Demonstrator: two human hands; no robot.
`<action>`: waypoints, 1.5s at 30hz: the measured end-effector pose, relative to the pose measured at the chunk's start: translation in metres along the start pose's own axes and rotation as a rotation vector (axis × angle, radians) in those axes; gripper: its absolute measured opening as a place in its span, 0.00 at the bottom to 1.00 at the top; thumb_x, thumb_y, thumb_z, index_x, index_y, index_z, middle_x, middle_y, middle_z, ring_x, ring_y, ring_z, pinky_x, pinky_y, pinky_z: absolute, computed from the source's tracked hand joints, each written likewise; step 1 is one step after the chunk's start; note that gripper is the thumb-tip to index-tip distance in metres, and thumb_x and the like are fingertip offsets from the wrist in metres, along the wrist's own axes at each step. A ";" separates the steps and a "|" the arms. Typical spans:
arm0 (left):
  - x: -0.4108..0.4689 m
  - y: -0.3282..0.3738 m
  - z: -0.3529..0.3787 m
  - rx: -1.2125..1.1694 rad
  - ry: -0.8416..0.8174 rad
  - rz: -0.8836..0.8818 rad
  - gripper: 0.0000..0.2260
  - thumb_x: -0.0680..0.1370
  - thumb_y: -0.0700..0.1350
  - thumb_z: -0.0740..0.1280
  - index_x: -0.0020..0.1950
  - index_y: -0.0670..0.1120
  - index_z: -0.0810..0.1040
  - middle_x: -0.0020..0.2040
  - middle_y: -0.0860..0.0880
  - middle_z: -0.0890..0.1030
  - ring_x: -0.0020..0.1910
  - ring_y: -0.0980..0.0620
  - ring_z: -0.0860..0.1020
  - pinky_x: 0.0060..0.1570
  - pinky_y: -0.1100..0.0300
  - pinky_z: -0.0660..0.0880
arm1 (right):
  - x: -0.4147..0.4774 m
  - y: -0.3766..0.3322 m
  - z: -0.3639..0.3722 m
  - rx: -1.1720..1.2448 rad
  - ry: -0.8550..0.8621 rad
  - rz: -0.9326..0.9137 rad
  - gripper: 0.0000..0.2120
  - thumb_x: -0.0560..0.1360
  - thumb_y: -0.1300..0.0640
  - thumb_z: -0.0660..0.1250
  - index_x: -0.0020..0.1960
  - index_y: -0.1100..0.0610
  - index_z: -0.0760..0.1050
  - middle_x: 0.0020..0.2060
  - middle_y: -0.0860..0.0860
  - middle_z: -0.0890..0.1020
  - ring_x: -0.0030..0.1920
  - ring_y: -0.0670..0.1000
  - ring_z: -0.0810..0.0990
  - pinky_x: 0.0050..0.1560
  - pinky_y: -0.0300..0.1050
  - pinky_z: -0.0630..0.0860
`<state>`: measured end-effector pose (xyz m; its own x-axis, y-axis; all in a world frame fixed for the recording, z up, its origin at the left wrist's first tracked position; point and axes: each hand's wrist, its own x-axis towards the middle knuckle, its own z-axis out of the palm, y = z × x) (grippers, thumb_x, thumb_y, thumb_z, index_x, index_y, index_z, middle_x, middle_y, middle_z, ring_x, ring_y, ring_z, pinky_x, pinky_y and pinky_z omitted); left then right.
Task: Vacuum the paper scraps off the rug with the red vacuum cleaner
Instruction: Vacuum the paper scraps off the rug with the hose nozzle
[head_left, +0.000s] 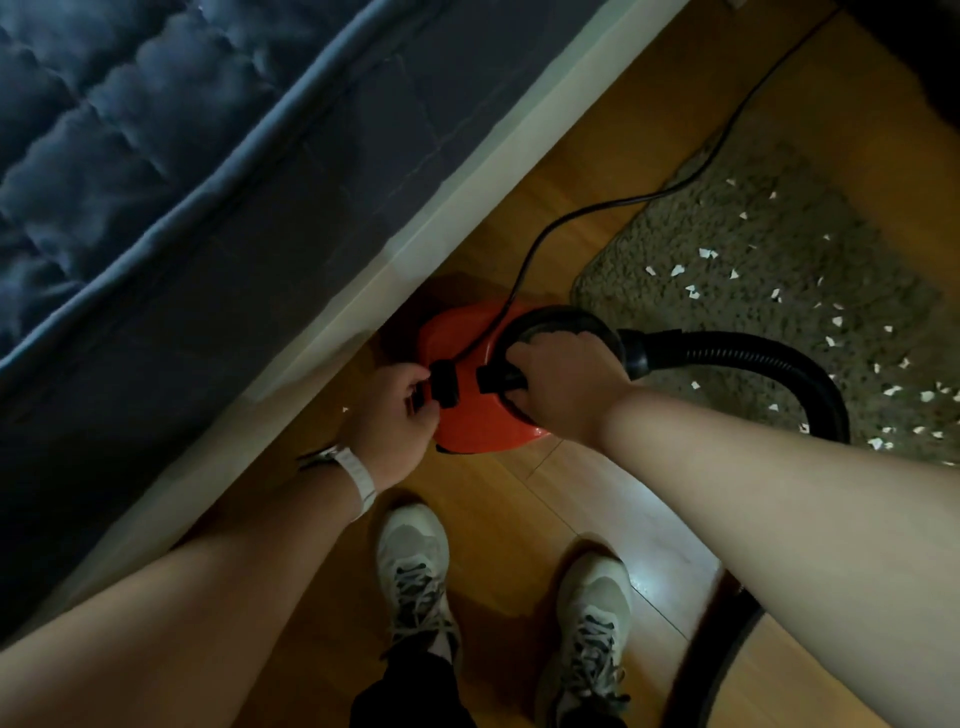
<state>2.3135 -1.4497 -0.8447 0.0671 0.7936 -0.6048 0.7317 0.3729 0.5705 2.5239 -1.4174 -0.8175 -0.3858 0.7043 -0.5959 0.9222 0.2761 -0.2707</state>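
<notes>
Red vacuum cleaner (467, 423) on wood floor (519, 519) beside bed (156, 156); right hand (563, 374) grips black handle (493, 379), left hand (395, 415) pinches black cord fitting (445, 387) (paper scraps (676, 270) dot rug (753, 234)).

- Wooden floor (571, 499), glossy planks.
- Shaggy rug (727, 249) lies on it, strewn with white paper scraps (706, 253).
- Red vacuum cleaner (478, 421) stands just beside the rug's corner.
- Black power cord (535, 249) trails across the boards.

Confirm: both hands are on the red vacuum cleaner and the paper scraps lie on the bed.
One error: the head view shows the paper scraps on the rug, not the bed. The left hand and right hand are indeed on the red vacuum cleaner.
</notes>
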 end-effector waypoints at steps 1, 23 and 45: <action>0.003 0.012 0.000 0.012 0.001 0.077 0.15 0.78 0.43 0.68 0.64 0.48 0.74 0.56 0.54 0.73 0.55 0.55 0.74 0.55 0.58 0.73 | 0.000 -0.001 -0.001 0.009 -0.015 -0.015 0.15 0.81 0.47 0.58 0.63 0.52 0.73 0.52 0.52 0.78 0.53 0.55 0.77 0.50 0.50 0.71; 0.004 0.074 0.020 0.115 -0.031 0.134 0.17 0.76 0.44 0.70 0.65 0.49 0.73 0.58 0.53 0.75 0.55 0.54 0.74 0.54 0.61 0.71 | -0.055 0.022 0.008 0.181 0.153 0.043 0.29 0.79 0.46 0.63 0.77 0.50 0.60 0.78 0.49 0.60 0.78 0.53 0.54 0.77 0.52 0.51; 0.083 -0.047 -0.011 0.589 -0.109 0.418 0.43 0.72 0.56 0.74 0.80 0.55 0.52 0.78 0.51 0.55 0.75 0.50 0.60 0.74 0.55 0.60 | 0.023 0.016 0.002 -0.209 0.069 -0.181 0.18 0.77 0.38 0.62 0.51 0.53 0.74 0.39 0.48 0.75 0.41 0.54 0.76 0.40 0.49 0.76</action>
<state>2.2767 -1.3958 -0.9158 0.4652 0.7493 -0.4713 0.8717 -0.2954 0.3909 2.5300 -1.3982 -0.8374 -0.5483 0.6723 -0.4973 0.8268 0.5252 -0.2017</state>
